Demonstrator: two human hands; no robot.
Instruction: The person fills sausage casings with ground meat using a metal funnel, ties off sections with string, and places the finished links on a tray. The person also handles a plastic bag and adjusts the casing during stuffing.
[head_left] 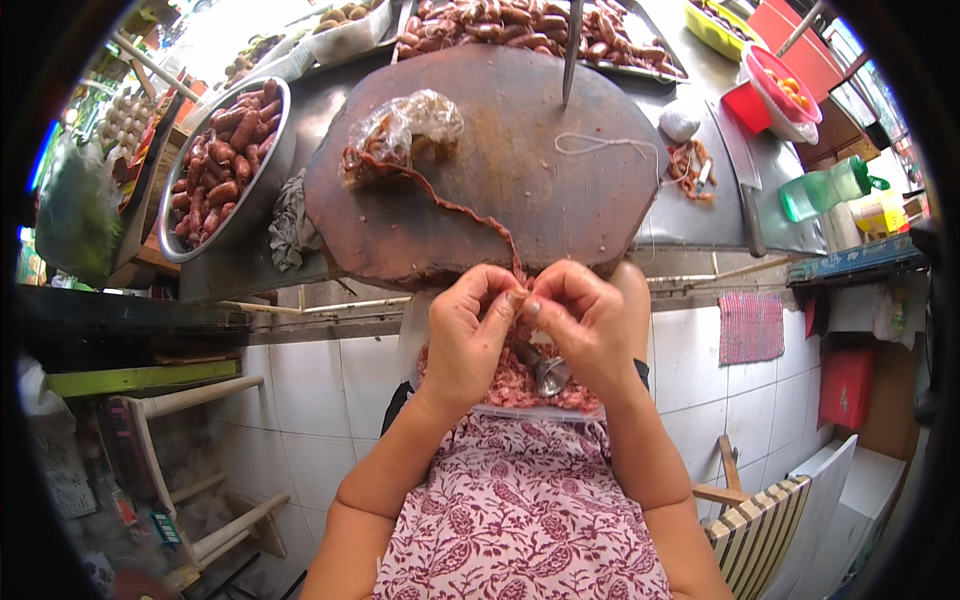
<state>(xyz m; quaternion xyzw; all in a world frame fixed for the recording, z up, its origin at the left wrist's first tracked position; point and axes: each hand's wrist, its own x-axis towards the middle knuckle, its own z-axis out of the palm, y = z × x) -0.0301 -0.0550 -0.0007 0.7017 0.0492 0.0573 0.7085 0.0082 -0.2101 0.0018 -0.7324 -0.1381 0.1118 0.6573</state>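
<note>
Together, both hands pinch the reddish strand.

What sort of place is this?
Probably a sausage maker's workspace, perhaps a market stall: sausages are heaped in a metal bowl, minced meat is close at hand, and a thick chopping block stands in front.

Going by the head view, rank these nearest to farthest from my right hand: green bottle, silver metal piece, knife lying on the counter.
From your right hand:
1. Silver metal piece: just below the hand in the picture, amid the minced meat.
2. Knife: ahead and to the right, on the metal counter.
3. Green bottle: farther right, beyond the knife.
</note>
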